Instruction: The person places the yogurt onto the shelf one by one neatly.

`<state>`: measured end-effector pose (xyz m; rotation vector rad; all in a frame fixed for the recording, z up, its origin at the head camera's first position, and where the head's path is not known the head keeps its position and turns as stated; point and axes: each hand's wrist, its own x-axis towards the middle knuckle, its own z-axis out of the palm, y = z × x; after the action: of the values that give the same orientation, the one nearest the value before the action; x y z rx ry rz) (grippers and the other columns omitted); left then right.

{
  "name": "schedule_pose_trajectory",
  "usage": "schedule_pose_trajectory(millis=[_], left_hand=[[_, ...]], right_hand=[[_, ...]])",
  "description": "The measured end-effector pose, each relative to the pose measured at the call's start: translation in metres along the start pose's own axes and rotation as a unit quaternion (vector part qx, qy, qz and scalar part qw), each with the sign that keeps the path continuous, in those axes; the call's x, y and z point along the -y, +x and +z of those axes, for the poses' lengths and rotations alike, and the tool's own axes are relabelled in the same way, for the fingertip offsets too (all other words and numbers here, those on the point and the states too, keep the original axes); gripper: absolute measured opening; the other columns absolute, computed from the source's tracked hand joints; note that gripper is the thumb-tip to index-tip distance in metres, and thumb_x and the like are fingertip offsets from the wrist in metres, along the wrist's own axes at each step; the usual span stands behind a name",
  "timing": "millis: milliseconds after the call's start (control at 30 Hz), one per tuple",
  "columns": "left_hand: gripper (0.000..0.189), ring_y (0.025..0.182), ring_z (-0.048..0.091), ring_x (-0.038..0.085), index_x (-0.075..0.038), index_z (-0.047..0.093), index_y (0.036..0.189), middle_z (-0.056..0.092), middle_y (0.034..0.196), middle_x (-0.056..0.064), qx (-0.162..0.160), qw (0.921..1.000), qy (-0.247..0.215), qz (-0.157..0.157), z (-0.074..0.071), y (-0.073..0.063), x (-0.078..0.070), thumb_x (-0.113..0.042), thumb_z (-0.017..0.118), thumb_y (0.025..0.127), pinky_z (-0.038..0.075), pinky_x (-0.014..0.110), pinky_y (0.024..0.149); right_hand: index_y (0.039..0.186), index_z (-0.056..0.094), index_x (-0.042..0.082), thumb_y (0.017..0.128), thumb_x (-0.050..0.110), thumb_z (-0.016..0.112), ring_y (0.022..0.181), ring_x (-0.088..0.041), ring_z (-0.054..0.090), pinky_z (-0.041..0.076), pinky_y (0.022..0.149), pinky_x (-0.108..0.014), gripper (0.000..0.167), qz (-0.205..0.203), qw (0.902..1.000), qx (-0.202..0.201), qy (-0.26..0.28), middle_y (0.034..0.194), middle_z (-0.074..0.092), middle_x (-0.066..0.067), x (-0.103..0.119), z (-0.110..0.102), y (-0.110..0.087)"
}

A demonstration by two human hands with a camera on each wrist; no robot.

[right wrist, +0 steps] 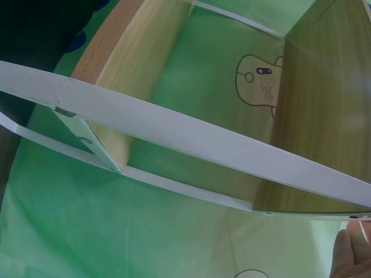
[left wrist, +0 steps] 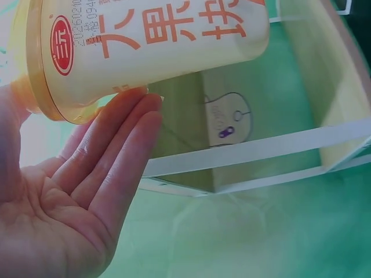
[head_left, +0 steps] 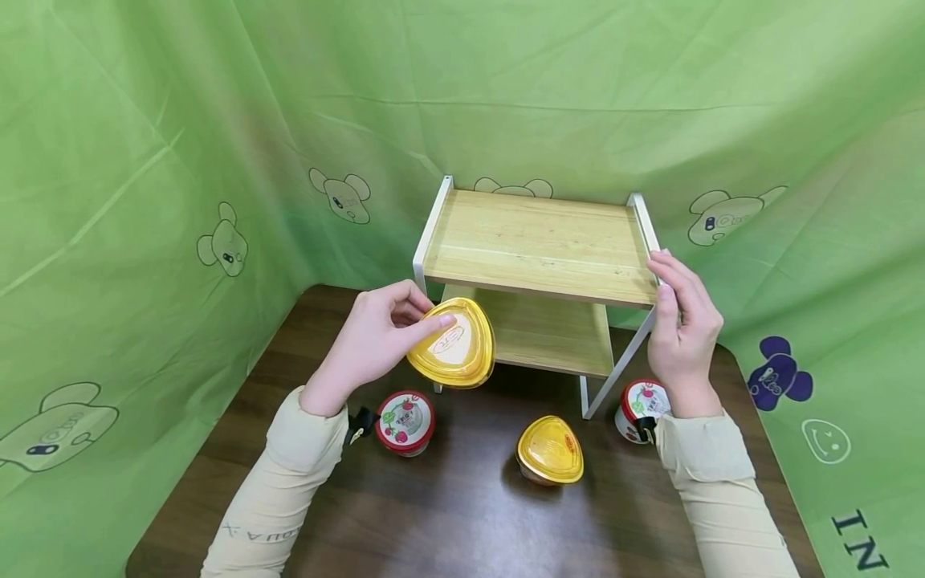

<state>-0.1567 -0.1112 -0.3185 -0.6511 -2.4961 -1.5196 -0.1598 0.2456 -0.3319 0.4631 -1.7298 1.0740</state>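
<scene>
In the head view my left hand (head_left: 379,333) holds a yogurt cup with a yellow, rounded-triangle lid (head_left: 462,349), thumb on the lid and fingers behind it. Up close in the left wrist view, the white yogurt cup (left wrist: 168,40) lies tilted sideways, orange print on its side. It is raised in front of a two-tier wooden shelf (head_left: 542,245) with a white metal frame. My right hand (head_left: 686,329) holds the shelf's front right corner, fingertips on the white frame (right wrist: 185,145). Only a few of its fingers (right wrist: 344,255) show at the right wrist view's corner.
On the dark table (head_left: 448,522) stands another yellow-lidded cup (head_left: 551,449), in front of the shelf. Red-rimmed tubs with fruit-printed lids stand at the left (head_left: 405,423) and right (head_left: 643,405), close to my wrists. Green cloth (head_left: 542,72) hangs behind and at both sides.
</scene>
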Motion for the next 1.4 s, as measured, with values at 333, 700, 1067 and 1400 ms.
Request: schedule_pose_trajectory(millis=[333, 700, 1067, 1400], left_hand=[[0.028, 0.073, 0.070, 0.010, -0.017, 0.067, 0.089, 0.071, 0.082, -0.006, -0.013, 0.9997, 0.006, 0.022, -0.012, 0.006, -0.021, -0.040, 0.083, 0.086, 0.055, 0.035, 0.066], [0.026, 0.074, 0.069, 0.010, -0.016, 0.066, 0.088, 0.071, 0.082, -0.007, -0.037, 0.9981, 0.001, 0.049, -0.023, 0.018, -0.044, -0.035, 0.083, 0.086, 0.055, 0.033, 0.065], [0.029, 0.070, 0.067, 0.016, -0.011, 0.067, 0.087, 0.070, 0.077, 0.000, -0.066, 0.9972, 0.003, 0.036, -0.034, 0.033, -0.059, -0.035, 0.082, 0.088, 0.050, 0.030, 0.059], [0.033, 0.069, 0.066, 0.020, -0.009, 0.068, 0.087, 0.071, 0.076, 0.005, -0.089, 0.9957, 0.011, 0.021, -0.045, 0.053, -0.068, -0.040, 0.081, 0.087, 0.049, 0.029, 0.059]], right_hand=[[0.113, 0.070, -0.013, 0.098, 0.010, 0.051, 0.122, -0.042, 0.059, 0.044, 0.108, -0.043, 0.033, 0.001, 1.0000, -0.002, 0.003, 0.119, 0.067, -0.028, 0.000, 0.000, 0.000], [0.112, 0.070, -0.013, 0.097, 0.011, 0.051, 0.121, -0.043, 0.060, 0.044, 0.108, -0.042, 0.034, -0.002, 1.0000, -0.007, 0.002, 0.119, 0.068, -0.028, 0.000, 0.002, 0.000], [0.112, 0.070, -0.013, 0.098, 0.012, 0.051, 0.121, -0.044, 0.059, 0.044, 0.108, -0.042, 0.034, -0.001, 0.9999, -0.010, 0.005, 0.119, 0.067, -0.028, 0.000, 0.003, -0.001], [0.112, 0.070, -0.013, 0.098, 0.011, 0.051, 0.122, -0.043, 0.059, 0.044, 0.108, -0.043, 0.034, 0.001, 0.9999, -0.012, 0.012, 0.119, 0.067, -0.029, -0.002, 0.006, -0.001]])
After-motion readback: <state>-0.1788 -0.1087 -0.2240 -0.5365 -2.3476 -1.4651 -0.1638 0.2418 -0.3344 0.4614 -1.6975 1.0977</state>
